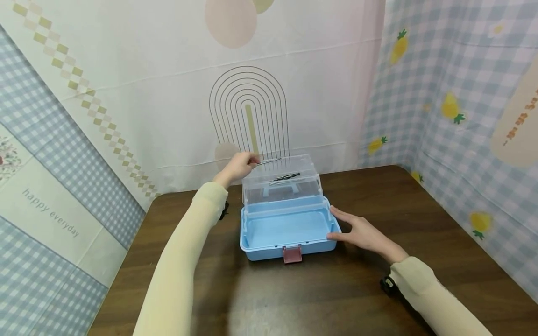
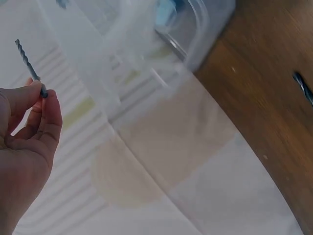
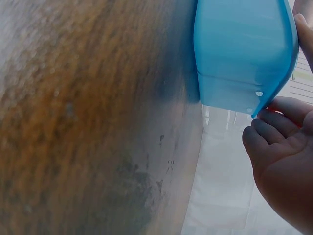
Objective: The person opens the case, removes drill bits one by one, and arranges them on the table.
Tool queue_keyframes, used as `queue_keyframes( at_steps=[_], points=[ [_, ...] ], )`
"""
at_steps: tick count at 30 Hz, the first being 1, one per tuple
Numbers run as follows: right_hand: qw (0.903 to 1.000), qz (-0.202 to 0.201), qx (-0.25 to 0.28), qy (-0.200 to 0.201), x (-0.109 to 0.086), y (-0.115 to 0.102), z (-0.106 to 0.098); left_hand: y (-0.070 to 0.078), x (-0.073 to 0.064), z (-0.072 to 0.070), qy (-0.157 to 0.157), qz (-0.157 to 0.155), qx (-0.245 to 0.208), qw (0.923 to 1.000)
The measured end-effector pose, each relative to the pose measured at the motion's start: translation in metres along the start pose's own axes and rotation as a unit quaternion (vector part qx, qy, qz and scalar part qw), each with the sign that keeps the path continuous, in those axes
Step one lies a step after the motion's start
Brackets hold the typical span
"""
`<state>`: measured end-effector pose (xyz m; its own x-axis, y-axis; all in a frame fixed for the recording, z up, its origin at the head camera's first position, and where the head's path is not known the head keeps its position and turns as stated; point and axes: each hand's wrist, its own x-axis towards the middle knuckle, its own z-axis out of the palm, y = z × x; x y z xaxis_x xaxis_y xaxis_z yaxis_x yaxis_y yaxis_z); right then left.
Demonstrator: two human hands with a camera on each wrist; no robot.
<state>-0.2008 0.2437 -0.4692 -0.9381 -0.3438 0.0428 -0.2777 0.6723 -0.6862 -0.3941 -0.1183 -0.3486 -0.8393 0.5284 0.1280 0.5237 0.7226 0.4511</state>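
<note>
A light blue toolbox (image 1: 290, 227) stands open on the table, its clear trays (image 1: 282, 191) raised at the back. My left hand (image 1: 240, 166) is above the upper tray's left side. Between its thumb and fingers it pinches a thin drill bit (image 2: 24, 58), its twisted end pointing away from the hand. Dark drill bits (image 1: 287, 177) lie in the raised tray. My right hand (image 1: 363, 232) touches the box's right side, thumb at the front corner and fingers along the rim; its fingertips rest on the blue edge in the right wrist view.
A dark spiral bit (image 2: 304, 89) lies on the brown wooden table (image 1: 269, 298) in the left wrist view. A pink latch (image 1: 292, 254) hangs down at the box's front. Patterned cloth (image 1: 168, 93) hangs behind the table and at both sides.
</note>
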Motion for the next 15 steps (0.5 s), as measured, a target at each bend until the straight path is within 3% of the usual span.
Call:
queue_keyframes(
  at_steps=[6,15],
  points=[
    [1.0,-0.006,0.007,-0.001,0.0,0.001,0.0,-0.02,-0.017,-0.02,0.032,-0.005,0.003,0.9995],
    [0.9999,-0.009,0.011,-0.004,0.001,0.002,-0.001,-0.051,-0.053,-0.055,0.054,-0.043,-0.006,0.9976]
  ],
)
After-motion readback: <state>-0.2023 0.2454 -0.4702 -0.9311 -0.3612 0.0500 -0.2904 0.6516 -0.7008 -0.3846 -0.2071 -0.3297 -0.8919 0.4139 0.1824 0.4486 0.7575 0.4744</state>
